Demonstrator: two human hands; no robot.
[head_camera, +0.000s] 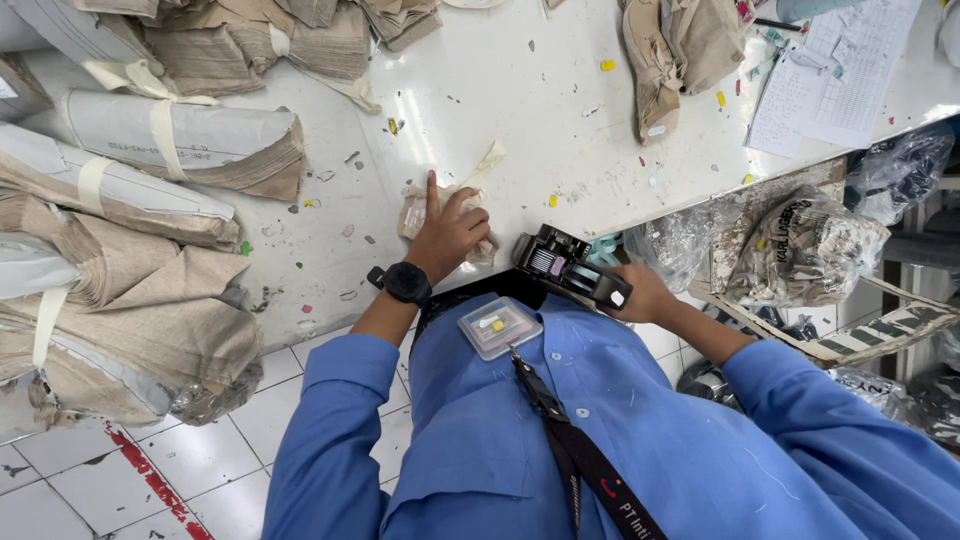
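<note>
Fabric pieces under left hand, table edge.

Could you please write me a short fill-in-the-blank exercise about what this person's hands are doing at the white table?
1. The left hand presses a small beige fabric piece onto the white ____.
2. The right hand grips a black handheld ____.
3. A black ____ sits on the left wrist.
4. Tied fabric bundles lie to the person's ____.

Missing words: table; tool; watch; left
</note>
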